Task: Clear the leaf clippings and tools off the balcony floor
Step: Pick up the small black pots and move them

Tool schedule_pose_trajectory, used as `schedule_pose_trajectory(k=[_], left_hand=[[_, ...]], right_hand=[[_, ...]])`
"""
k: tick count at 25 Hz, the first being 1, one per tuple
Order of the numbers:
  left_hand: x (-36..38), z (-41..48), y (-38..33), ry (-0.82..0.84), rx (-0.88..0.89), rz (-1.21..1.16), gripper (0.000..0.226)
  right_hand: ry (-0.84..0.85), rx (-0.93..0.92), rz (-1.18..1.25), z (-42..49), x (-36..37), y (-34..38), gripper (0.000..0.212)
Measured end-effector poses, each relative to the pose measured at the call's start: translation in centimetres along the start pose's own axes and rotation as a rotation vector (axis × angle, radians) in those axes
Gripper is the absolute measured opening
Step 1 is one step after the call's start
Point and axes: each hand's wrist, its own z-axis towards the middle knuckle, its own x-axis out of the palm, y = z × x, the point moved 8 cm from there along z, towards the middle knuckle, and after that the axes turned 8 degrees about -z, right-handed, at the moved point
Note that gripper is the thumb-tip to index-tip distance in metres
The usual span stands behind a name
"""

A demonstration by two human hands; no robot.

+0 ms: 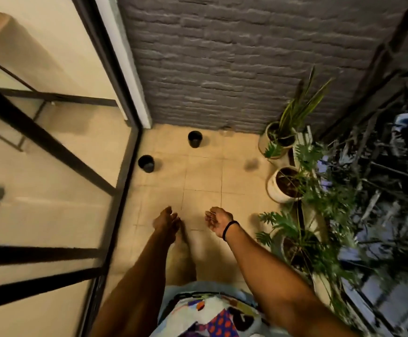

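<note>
Head view: both hands low over the tiled floor [203, 176].
Released left hand [166, 221], fingers straight, holding nothing; right hand [218, 221] loosely curled, grip impossible to tell through blur. On the floor, far left, one black pot [195, 139] near the brick wall [222, 57], another pot [146, 163] beside the glass door [52, 166]; dark smudge [251, 164] near the white planters [274, 190], right.

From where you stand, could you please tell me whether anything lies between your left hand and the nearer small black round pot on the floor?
Nothing visible does: only bare beige floor tiles lie between the left hand and the nearer small black round pot beside the black-framed glass door.
</note>
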Motion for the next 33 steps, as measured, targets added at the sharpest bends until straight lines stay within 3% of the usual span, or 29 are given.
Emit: schedule_pose_trajectory(k=[7, 11, 16, 18, 23, 28, 33], left_hand=[[10.4, 9.2, -16.1, 0.053, 0.004, 0.138, 0.046], [17.1, 13.1, -22.8, 0.069, 0.007, 0.225, 0.044], [25.4, 20.0, -28.0, -0.012, -0.009, 0.296, 0.038], [29.4, 24.6, -29.3, -0.003, -0.001, 0.37, 0.043], [37.3, 39.7, -30.4, -0.05, -0.025, 0.521, 0.042], [45.8, 57.6, -29.0, -0.036, -0.035, 0.672, 0.024], [54.0, 75.0, -24.7, 0.068, -0.012, 0.854, 0.064]], right_hand=[[-0.043, 0.007, -0.011, 7.7, 7.1, 14.6, 0.031], [0.027, 0.047, 0.065, 11.7, 10.8, 21.5, 0.04], [-0.079, 0.083, 0.174, 20.1, 13.0, 29.7, 0.015], [-0.045, 0.088, 0.198, 24.8, 13.8, 33.0, 0.012], [-0.146, 0.158, 0.319, 38.2, 13.5, 37.8, 0.009], [-0.185, 0.194, 0.372, 56.2, 13.7, 38.5, 0.017], [-0.126, 0.154, 0.396, 74.9, 16.5, 38.0, 0.037]])
